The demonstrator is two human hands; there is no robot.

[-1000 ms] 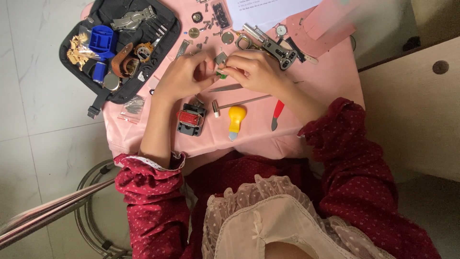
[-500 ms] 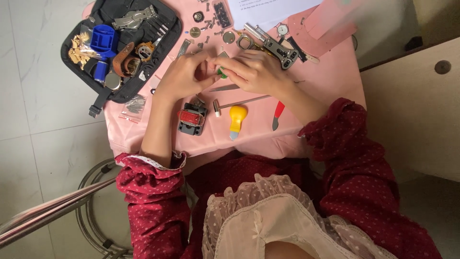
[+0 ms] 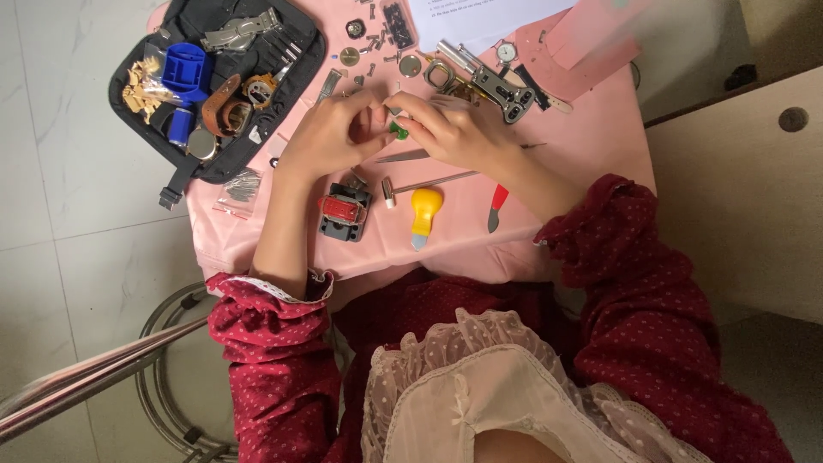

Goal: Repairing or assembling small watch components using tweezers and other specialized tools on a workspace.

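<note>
While both hands meet over the middle of the pink-covered counter (image 3: 591, 146), a small green piece (image 3: 399, 131) sits right between their fingertips, at about twelve o'clock from the person's body. From the left hand (image 3: 330, 137) it lies toward three o'clock; from the right hand (image 3: 450, 133) it lies toward nine o'clock, touching that hand's fingertips, so the right hand is the nearer of the two. The piece is too small to show a long axis.

The right hand is curled nearly closed, its fingertips pinched on the green piece. The left hand is also curled, fingers bent in toward the same spot; whether it grips the green piece, some other tiny part, or only steadies is hidden by the fingers.

Just beside the hands, toward six o'clock, lie a thin metal rod with a small head (image 3: 429, 183), a yellow-handled tool (image 3: 424, 210), a red-handled blade (image 3: 497, 206) and a red and black holder block (image 3: 345, 212), all untouched. Slim tweezers (image 3: 407, 156) lie under the right hand's edge. At ten o'clock an open black tool case (image 3: 184, 163) holds a blue part, a brown strap and a metal bracelet. At one o'clock sits a grey metal case-opening wrench (image 3: 501, 86), with loose round parts scattered near it.
</note>
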